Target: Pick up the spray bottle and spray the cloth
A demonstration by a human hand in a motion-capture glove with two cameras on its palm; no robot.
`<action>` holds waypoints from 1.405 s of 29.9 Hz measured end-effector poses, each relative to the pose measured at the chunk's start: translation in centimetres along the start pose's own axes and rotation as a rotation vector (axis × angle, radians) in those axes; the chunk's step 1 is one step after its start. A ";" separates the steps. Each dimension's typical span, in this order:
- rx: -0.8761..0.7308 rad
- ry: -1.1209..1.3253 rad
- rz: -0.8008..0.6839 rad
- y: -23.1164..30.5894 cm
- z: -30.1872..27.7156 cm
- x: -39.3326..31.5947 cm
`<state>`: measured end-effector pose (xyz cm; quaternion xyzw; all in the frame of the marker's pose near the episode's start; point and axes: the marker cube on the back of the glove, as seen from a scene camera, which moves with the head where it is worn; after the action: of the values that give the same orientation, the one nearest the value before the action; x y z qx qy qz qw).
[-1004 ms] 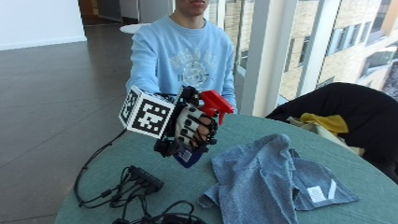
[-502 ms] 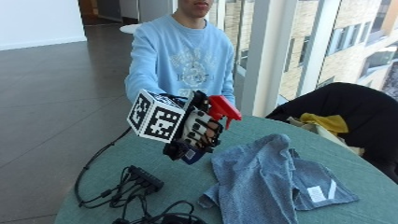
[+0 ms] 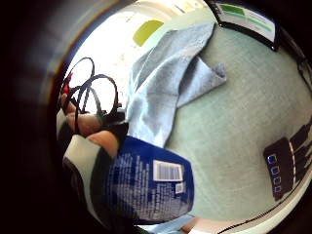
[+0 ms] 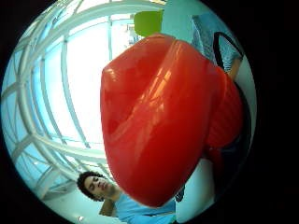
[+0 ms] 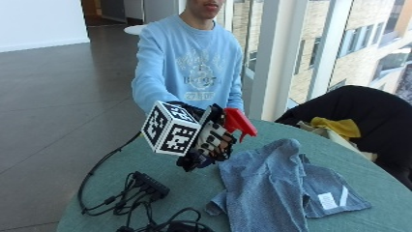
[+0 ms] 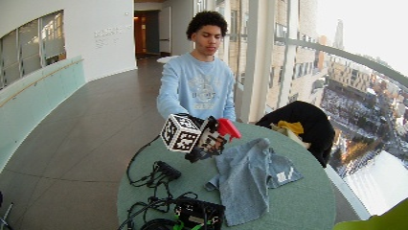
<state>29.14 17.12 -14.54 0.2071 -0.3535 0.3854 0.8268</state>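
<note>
In the outside view my gloved right hand grips a spray bottle and holds it in the air above the round green table. The bottle's red trigger head points out over the grey-blue cloth, which lies crumpled on the table just beyond the hand. The thumb side palm view is almost filled by the red head. In the little finger side palm view, the bottle's blue labelled body sits against my palm, and the cloth spreads on the table below. The wide view shows bottle and cloth apart.
Black cables and a power strip lie on the table's near left. A black device sits at the front edge. A chair with a dark jacket and a yellow item stands behind the table, by the windows.
My hand with the bottle has sunk a little and drifted right, closer to the cloth. The cloth has not moved.
</note>
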 end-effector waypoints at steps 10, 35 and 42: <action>-0.016 -0.009 0.006 -0.2 0.8 0.1; -0.037 0.009 0.042 0.0 1.3 0.3; -0.055 0.023 0.051 0.1 1.4 0.5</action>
<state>28.71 16.52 -13.21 0.1706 -0.3595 0.3988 0.8262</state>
